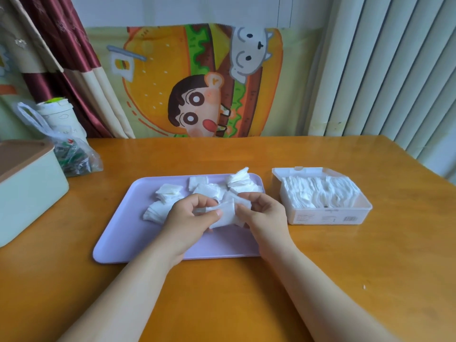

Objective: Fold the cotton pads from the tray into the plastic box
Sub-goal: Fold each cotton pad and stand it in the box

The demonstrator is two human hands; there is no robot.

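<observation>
A lilac tray (128, 233) lies on the wooden table with several loose white cotton pads (170, 190) heaped on its far half. Above the tray's middle, my left hand (190, 218) and my right hand (265, 213) both pinch one white cotton pad (225, 213) between them, and the pad is bent. To the right of the tray stands the clear plastic box (328, 217), its lid open at the back, filled with rows of white pads (318, 191).
A pale green box with a brown lid (29, 188) sits at the table's left edge. Behind it are a plastic bag of small packets (74, 159) and a white cup (59, 117). A cartoon cloth hangs behind the table.
</observation>
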